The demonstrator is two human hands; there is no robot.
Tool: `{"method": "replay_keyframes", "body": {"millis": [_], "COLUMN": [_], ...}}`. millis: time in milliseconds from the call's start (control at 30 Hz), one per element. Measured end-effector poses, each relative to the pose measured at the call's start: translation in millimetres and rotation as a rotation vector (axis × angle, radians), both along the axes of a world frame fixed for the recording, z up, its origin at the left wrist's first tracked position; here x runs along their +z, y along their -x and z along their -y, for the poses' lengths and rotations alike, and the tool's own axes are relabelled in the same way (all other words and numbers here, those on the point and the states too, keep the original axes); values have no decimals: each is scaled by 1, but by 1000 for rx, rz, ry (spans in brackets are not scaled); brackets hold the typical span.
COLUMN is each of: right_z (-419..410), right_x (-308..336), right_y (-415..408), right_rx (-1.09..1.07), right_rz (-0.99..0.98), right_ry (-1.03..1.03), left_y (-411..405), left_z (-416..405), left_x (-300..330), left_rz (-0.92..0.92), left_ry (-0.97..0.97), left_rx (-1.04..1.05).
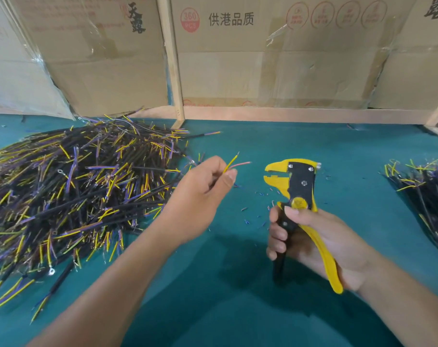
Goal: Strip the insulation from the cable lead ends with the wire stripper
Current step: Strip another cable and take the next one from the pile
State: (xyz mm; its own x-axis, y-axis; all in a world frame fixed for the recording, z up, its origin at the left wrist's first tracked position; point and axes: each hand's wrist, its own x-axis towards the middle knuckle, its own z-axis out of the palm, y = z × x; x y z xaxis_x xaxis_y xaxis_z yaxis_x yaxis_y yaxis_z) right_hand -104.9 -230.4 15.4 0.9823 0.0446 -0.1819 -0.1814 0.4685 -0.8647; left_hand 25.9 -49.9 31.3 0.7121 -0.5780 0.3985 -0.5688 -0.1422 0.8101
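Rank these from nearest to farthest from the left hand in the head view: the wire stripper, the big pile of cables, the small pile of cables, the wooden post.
From the left hand:
1. Big pile of cables, just to its left on the green table.
2. Wire stripper, to its right, gripped by the right hand.
3. Wooden post, behind it against the cardboard.
4. Small pile of cables, at the far right edge.
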Motion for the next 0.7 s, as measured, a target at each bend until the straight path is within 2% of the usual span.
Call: {"method": "replay_keyframes", "body": {"millis": [133,367,467,567,700], "right_z": [0,3,5,7,4], "right_x": [0,-4,-4,-3,-3], "right_y": [0,-2,-2,0,2], "right_rx": [20,-11,15,59,125], "right_rz": [13,53,100,141,125], "right_ry": [12,-2,-69,-151,-121], "left_y": [-2,-2,-1,-2,0], "left_z": [0,0,1,2,4], "left_x": [-1,-1,-1,-4,-6], "left_rz": [-224,-279,-228,-69,1], "left_ry": [64,52,18,-71,-100], "left_rx": [-75,-86,-69,31,113]}}
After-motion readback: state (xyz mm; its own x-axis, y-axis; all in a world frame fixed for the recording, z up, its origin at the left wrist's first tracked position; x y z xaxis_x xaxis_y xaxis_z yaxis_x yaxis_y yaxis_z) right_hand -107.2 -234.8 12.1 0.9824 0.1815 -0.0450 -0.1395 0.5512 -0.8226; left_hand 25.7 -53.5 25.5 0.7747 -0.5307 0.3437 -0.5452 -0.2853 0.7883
